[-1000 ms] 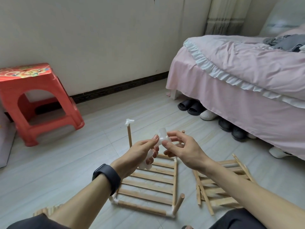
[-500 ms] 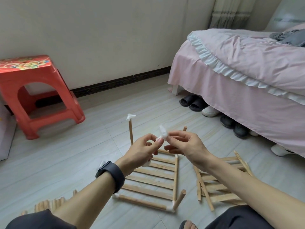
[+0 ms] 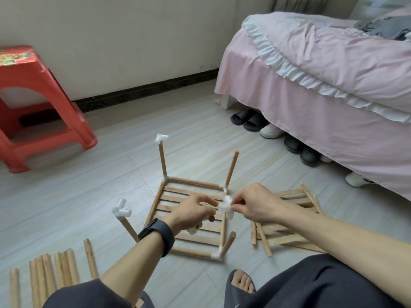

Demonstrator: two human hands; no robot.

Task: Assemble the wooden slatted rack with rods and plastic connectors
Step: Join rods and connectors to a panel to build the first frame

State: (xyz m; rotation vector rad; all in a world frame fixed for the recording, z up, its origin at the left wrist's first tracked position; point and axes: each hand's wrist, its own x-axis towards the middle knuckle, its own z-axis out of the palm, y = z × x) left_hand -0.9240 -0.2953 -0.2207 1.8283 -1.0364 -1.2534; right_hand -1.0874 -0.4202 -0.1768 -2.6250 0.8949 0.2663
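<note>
Both forearms reach in from the bottom edge and meet at the centre of the frame. The left hand point(image 3: 191, 211) and right hand point(image 3: 255, 205) face each other with fingers curled, each pinching one side of a white connector point(image 3: 225, 207). The left palm may hide a second piece.

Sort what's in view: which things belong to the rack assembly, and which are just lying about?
Job in hand:
rack, half built on the floor
connector, pinched between left hand and right hand
rods, loose on the floor
slat panel, beside the rack

Lying about:
stool
bed
shoes under the bed
</note>
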